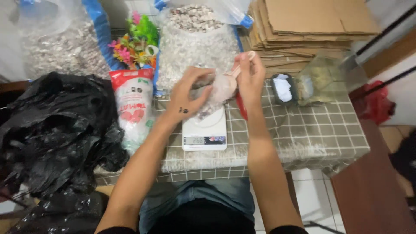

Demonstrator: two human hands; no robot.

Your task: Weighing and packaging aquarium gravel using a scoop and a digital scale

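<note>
My left hand [190,93] grips a small clear plastic bag of pale gravel [219,93] that rests on a white digital kitchen scale [204,132]. My right hand [250,73] holds a light pink plastic spoon [238,67] at the bag's mouth. A red object [241,107] lies partly hidden behind my right wrist. The scale stands on a table with a grey checked cloth [303,130].
Big clear bags of gravel [195,43] stand at the back, with colourful plastic plants [136,43] between them. A white and red sack [132,108] and a black plastic bag [56,130] lie left. Stacked cardboard [303,30], a small dark container [284,89] and a clear bag [323,80] sit right.
</note>
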